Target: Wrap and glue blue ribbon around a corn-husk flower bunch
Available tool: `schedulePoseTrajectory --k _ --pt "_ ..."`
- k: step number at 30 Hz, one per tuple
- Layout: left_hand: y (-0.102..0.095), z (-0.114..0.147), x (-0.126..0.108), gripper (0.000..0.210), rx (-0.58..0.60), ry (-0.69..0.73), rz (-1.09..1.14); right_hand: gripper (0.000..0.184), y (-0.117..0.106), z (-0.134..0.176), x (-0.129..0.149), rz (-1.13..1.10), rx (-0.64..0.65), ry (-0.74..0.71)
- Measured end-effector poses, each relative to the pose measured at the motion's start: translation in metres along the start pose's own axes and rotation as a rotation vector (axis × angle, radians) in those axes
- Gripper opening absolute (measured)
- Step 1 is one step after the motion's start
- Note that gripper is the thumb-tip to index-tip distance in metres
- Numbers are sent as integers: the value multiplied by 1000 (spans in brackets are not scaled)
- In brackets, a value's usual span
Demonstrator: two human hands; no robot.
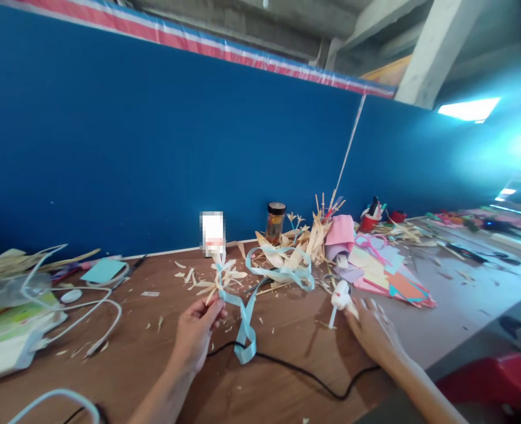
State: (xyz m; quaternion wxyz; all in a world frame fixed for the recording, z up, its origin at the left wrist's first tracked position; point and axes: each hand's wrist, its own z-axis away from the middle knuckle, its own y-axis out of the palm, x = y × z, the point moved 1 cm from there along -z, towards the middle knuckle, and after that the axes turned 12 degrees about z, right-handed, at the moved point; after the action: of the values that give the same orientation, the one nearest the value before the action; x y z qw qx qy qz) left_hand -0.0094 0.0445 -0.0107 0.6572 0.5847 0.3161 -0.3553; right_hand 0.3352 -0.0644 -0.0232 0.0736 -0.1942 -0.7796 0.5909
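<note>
My left hand (198,330) is closed in a pinch on the lower end of a flower made of dried husk strips (225,275). A light-blue ribbon (245,330) is at the flower's base and hangs down in a loop to the right. My right hand (375,330) reaches over the table at the right with its fingers stretched out. Its thumb side is at a small white object (340,295) with a pale stick-like end; they seem to touch. What this object is, I cannot make out.
A brown table (154,365) runs along a blue partition (167,147). Dried husks (296,256), a dark-lidded jar (275,222) and coloured papers (388,271) lie or stand behind. A black cable (304,368) crosses the front; white cables (110,318) lie left.
</note>
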Motion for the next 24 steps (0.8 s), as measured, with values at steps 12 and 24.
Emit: schedulePoseTrajectory --k 12,24 --pt "-1 1 2 31 -22 -3 -40 42 -35 -3 32 -1007 296 54" --pt "-3 0 4 31 -7 -13 -59 46 -20 -3 17 -940 391 104"
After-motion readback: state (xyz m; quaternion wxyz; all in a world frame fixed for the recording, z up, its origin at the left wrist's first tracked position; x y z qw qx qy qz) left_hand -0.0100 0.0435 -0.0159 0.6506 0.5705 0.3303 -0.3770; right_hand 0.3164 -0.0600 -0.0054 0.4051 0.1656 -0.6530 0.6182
